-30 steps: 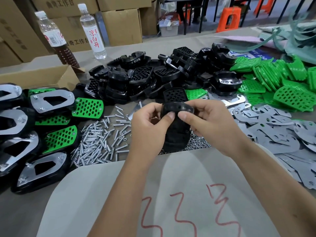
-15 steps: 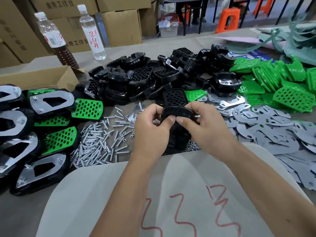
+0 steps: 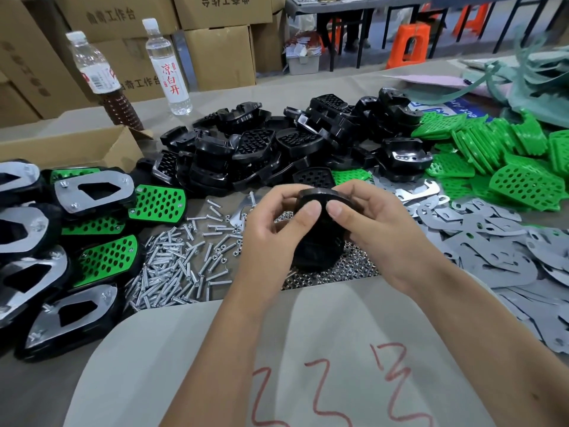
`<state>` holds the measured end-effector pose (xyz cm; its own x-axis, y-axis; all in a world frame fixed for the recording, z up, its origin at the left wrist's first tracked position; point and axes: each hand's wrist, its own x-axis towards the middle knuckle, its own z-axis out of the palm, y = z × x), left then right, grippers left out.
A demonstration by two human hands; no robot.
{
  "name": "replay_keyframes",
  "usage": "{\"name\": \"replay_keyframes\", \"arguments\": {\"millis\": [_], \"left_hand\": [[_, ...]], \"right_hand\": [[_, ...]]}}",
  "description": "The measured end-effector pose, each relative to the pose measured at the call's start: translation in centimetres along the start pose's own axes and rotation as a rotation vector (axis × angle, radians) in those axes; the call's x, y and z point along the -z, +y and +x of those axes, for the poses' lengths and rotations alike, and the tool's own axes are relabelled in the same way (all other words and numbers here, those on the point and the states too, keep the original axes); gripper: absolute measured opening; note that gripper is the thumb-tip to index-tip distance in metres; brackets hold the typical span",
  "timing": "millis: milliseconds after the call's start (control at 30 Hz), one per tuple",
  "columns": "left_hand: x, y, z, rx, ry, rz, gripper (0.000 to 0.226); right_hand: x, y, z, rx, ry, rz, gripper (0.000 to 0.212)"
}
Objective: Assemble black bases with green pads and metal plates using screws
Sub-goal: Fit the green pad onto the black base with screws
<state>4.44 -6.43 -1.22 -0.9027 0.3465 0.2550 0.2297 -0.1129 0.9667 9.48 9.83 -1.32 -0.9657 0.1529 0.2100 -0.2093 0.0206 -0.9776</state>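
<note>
We see black base upright at frame centre; black bases heap at 12 o'clock; green pads at 2; metal plates at 3; screws at 9.

Both hands raised together, fingers curled (thumbs nearly touching).

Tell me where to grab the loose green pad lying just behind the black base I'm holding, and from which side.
Pinch the green pad by its exposed right edge, coming from above. It lies flat, and its left side is tucked against a black base, so only that edge is free.
</note>
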Motion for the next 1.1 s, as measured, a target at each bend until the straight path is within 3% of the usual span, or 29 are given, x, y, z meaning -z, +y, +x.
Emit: {"name": "replay_keyframes", "arguments": {"millis": [233,433,733,967,1100], "left_hand": [[0.3,-0.2,0.3,0.010,-0.022,-0.012,0.012],[0.1,-0.1,0.2,0.005,0.021,-0.012,0.023],[0.0,-0.4,0.4,0.048,0.076,0.066,0.018],[0.3,-0.4,0.2,-0.006,0.070,0.054,0.012],[0.3,-0.7,0.2,0.026,-0.021,0.077,0.028]], "right_hand": [[-0.5,-0.2,-0.1,-0.017,-0.007,0.055,0.018],[-1.2,-0.2,-0.4,0.033,0.064,-0.096,0.030],[-1.3,0.2,-0.2,0.046,0.136,-0.151,0.022],[-0.8,0.1,-0.2,0.021,0.089,-0.066,0.014],[-0.8,-0.2,-0.2,0.074,0.127,-0.104,0.008]]}}
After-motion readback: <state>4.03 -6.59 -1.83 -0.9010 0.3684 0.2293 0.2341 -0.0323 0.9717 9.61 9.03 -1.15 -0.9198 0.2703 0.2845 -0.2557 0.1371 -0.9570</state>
